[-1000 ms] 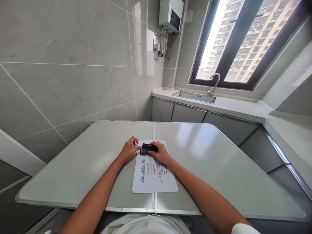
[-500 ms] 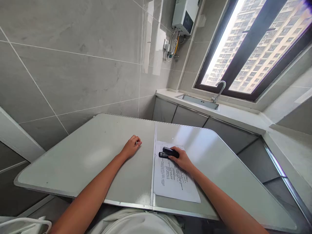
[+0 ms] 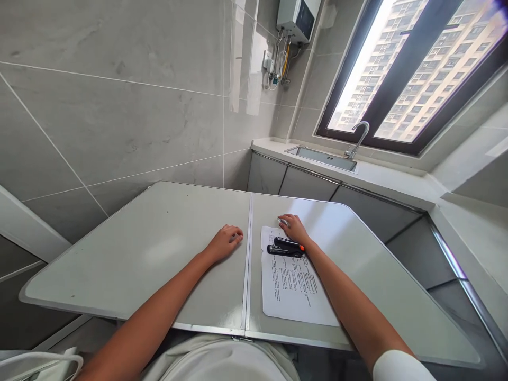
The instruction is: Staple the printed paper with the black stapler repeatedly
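Observation:
A black stapler with an orange spot at its right end lies on a printed sheet of paper, its two arms spread apart at the left. No hand grips it. My right hand is just beyond the stapler, at the far edge of the paper, with the wrist close to the stapler's right end. Its thumb and fingers are curled together around something small and pale that I cannot make out. My left hand rests on the table left of the seam, fingers loosely bent and thumb apart, holding nothing.
The pale folding table has a metal-edged seam down its middle. Behind it stand grey cabinets with a sink and tap. A white appliance shows at the lower left.
My right hand has let go of the stapler and moved past it to the paper's far edge. The paper and stapler sit slightly further right. My left hand has moved right and its fingers have loosened.

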Available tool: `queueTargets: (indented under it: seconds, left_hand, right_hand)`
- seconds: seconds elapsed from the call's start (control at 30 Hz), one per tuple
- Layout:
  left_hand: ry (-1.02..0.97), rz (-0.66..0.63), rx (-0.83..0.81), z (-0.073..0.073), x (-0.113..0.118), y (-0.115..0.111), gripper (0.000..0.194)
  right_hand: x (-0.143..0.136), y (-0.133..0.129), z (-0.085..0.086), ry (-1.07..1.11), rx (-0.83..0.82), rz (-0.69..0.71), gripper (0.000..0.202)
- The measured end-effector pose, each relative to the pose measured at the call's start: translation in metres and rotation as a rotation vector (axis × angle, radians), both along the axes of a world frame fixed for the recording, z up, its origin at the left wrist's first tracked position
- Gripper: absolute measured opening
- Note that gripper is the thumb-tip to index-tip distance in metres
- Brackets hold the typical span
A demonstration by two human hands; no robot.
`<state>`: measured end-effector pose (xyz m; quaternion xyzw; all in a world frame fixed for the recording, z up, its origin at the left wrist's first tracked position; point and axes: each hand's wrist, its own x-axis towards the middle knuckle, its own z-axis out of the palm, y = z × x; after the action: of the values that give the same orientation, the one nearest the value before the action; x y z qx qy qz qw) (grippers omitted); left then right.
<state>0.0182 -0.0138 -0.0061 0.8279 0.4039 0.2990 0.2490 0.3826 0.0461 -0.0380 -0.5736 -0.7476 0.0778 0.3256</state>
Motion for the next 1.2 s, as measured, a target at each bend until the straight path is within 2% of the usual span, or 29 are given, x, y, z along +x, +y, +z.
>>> queueTargets:
  seconds: [0.13, 0.3, 0.4, 0.53, 0.63, 0.8, 0.9, 1.03, 1.2]
  left_hand:
    - [0.076, -0.112, -0.015, -0.001, 0.022, -0.011, 0.028]
    - [0.119, -0.202, 0.051, -0.007, 0.035, -0.017, 0.031]
    - [0.142, -0.159, 0.099, -0.013, 0.033, -0.015, 0.031]
    - [0.150, -0.014, 0.068, -0.018, 0.027, -0.007, 0.043]
    - [0.074, -0.017, 0.008, -0.016, 0.028, -0.003, 0.043]
    - [-0.155, -0.202, -0.104, -0.008, 0.037, -0.008, 0.034]
    - [-0.300, -0.265, -0.210, -0.007, 0.041, -0.014, 0.032]
    - [-0.400, -0.228, -0.325, -0.011, 0.043, -0.017, 0.034]
    - [-0.346, -0.135, -0.355, -0.017, 0.045, -0.014, 0.037]
  right_hand:
    - [-0.020, -0.002, -0.010, -0.025, 0.011, 0.037, 0.024]
    - [-0.043, -0.007, -0.008, -0.036, 0.032, 0.091, 0.022]
    - [-0.056, -0.005, -0.006, -0.019, 0.048, 0.065, 0.024]
    - [-0.065, 0.000, -0.004, 0.032, 0.045, 0.025, 0.024]
    - [-0.065, -0.001, -0.002, 0.064, 0.036, 0.022, 0.024]
    - [-0.056, -0.009, -0.002, 0.108, 0.022, 0.077, 0.024]
    - [-0.053, -0.013, -0.002, 0.188, 0.019, 0.106, 0.026]
    - [-0.049, -0.015, -0.001, 0.184, 0.034, 0.101, 0.028]
    - [-0.043, -0.020, 0.004, -0.034, 0.074, -0.002, 0.028]
